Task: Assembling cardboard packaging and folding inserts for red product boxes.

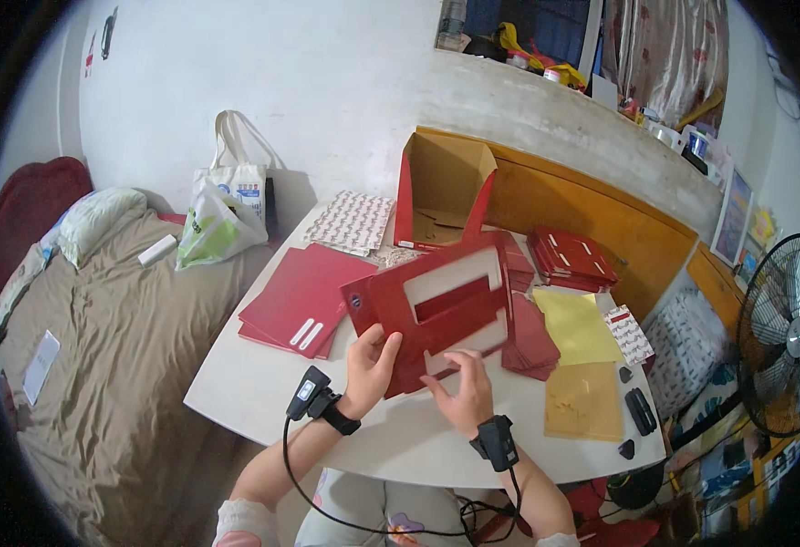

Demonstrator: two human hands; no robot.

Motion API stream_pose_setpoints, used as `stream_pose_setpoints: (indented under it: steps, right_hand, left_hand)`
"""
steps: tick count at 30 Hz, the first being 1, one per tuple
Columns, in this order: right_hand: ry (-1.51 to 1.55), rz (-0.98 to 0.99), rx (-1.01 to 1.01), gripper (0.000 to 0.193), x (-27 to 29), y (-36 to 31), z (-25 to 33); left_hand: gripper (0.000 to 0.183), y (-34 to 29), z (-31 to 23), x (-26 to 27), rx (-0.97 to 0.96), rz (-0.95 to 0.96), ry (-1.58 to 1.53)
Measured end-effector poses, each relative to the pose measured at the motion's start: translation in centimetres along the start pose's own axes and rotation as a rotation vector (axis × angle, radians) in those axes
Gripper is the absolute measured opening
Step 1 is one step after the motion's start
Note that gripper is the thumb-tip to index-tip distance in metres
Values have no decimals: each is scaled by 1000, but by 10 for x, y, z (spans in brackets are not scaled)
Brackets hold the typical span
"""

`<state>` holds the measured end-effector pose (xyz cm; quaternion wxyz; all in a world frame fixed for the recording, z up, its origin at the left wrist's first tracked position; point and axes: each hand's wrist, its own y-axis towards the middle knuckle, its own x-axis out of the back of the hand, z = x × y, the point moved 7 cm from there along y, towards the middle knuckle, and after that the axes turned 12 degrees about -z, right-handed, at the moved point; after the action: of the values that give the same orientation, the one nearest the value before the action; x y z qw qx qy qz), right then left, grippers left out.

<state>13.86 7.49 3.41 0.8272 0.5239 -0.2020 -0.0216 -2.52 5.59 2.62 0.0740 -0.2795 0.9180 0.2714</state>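
My left hand is closed on a red cardboard sheet, thumb on its front face. The sheet is tilted up above the table and has a slot-like cutout with pale areas around it. My right hand is at the sheet's lower edge, beside a pale patch. Its thumb and forefinger are bent but apart, with nothing plainly between them. To the left lies a stack of flat red card folders. Right of the raised sheet are smaller red card pieces, partly hidden behind it.
An open red box stands at the table's back, beside patterned white sheets. Stacked red pieces, a yellow sheet and a tan packet occupy the right side. A black fan stands beyond; a bed is left.
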Motion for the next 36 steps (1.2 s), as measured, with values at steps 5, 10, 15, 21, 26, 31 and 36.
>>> stream_pose_setpoints:
  steps: [5, 10, 15, 21, 26, 31, 36]
  right_hand:
    - [-191, -98, 190, 40, 20, 29, 26]
    - [-157, -67, 202, 39, 11, 37, 32]
    - [-130, -55, 179, 29, 8, 40, 34]
    - [31, -170, 132, 23, 12, 41, 20]
    - [11, -134, 224, 25, 14, 27, 28]
    - [-155, -257, 591, 30, 25, 21, 63]
    - [-772, -174, 682, 28, 20, 22, 96]
  left_hand:
    - [13, -3, -8, -5, -48, -16, -92]
    - [8, -6, -24, -3, -183, -70, -65]
    - [13, -6, -64, -4, -702, -35, 212]
    - [24, -17, -79, -10, -1047, 28, 361]
    - [23, -10, -79, -9, -1043, -21, 441]
    - [22, -14, -75, -25, -1044, 23, 469]
    - [18, -21, -67, -33, -1032, 56, 487]
